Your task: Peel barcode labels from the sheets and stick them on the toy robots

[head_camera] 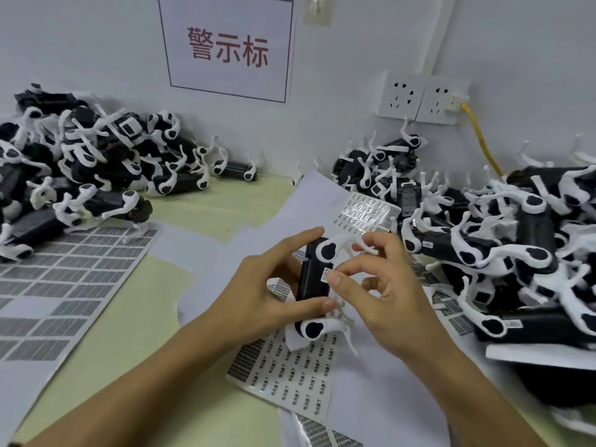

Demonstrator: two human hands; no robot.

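Note:
A black toy robot point(313, 279) with white legs is held upright over the table's middle. My left hand point(267, 285) grips its body, fingers at the top and thumb near the bottom. My right hand point(383, 285) pinches a small white barcode label point(326, 274) against the robot's side with thumb and forefinger. A sheet of small barcode labels point(290, 372) lies just under the hands. A second label sheet point(366, 212) lies behind the robot. A larger sheet of grey labels point(64, 279) is spread at the left.
A pile of toy robots point(80, 162) fills the back left, and a bigger pile point(500, 240) crowds the right side up to the wall. White backing paper point(206, 253) covers part of the yellowish table point(129, 317). Wall sockets point(422, 98) with a yellow cable point(480, 140) are at back right.

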